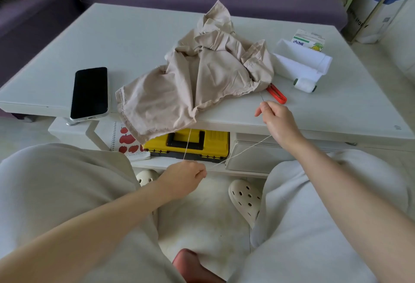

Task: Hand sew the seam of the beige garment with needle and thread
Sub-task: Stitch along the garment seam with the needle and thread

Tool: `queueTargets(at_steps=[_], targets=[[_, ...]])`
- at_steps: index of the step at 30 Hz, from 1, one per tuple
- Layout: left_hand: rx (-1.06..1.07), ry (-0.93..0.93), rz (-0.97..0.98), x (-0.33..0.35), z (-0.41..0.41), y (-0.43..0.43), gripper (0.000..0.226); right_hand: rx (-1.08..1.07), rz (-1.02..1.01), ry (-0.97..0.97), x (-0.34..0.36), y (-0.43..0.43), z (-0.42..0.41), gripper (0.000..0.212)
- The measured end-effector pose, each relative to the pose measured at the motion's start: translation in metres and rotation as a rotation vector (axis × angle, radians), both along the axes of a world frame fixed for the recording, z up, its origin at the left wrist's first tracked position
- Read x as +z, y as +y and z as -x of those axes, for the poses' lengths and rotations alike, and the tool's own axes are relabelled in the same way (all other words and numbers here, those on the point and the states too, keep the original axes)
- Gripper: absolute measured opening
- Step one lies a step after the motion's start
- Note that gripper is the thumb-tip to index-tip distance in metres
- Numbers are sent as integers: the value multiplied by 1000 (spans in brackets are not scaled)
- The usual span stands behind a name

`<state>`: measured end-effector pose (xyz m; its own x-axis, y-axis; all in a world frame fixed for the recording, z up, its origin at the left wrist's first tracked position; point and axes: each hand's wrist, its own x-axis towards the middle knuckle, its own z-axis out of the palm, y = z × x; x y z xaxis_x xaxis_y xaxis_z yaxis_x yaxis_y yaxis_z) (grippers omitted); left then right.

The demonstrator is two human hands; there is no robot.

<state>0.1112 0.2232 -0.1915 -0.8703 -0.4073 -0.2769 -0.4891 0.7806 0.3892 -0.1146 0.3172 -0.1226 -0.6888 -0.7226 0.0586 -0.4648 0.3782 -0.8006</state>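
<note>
Head view looks down on a crumpled beige woven garment (pixel 208 76) heaped on the white low surface (pixel 134 42). One stitched hem corner is draped over the near edge, so the seam hangs within reach of the seated person. A thin pale sewing thread (pixel 247 148) drops from that hanging corner to the left hand (pixel 187 173), then climbs at a slant to the right hand (pixel 277 117), forming a long V. I judge the hands are spread apart to draw out the slack and stop the thread tangling before a stitch.

The left grip has thumb and fingertips pressed together on the thread at the bottom of the V, with the other fingers curled. The right grip has thumb and forefinger pinched on a slim steel needle (pixel 261 98), which points up toward the garment above the surface's front edge; the remaining fingers are loosely folded. Whether the thread is knotted cannot be told.

Red-handled snips (pixel 278 95) lie partly under the garment's right edge, with a white thread spool (pixel 304 85) near them, both handy to the needle hand. A black phone (pixel 89 92) sits well apart on the left.
</note>
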Motion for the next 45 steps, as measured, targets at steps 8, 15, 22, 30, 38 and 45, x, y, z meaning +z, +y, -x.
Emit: queueTargets(at_steps=[8, 15, 22, 30, 38, 45], targets=[[138, 688, 257, 53, 8, -29, 5, 184, 33, 117, 0, -18, -16, 21], [176, 479, 177, 51, 18, -54, 52, 406, -4, 167, -3, -57, -22, 13], [89, 395, 317, 41, 18, -64, 25, 499, -196, 310, -3, -84, -3, 9], [76, 360, 341, 41, 17, -72, 27, 433, -312, 463, 5, -82, 25, 10], [55, 402, 308, 44, 23, -89, 21, 348, -245, 451, 4, -76, 15, 13], [64, 387, 261, 51, 22, -95, 23, 587, -65, 243, 2, -84, -30, 18]])
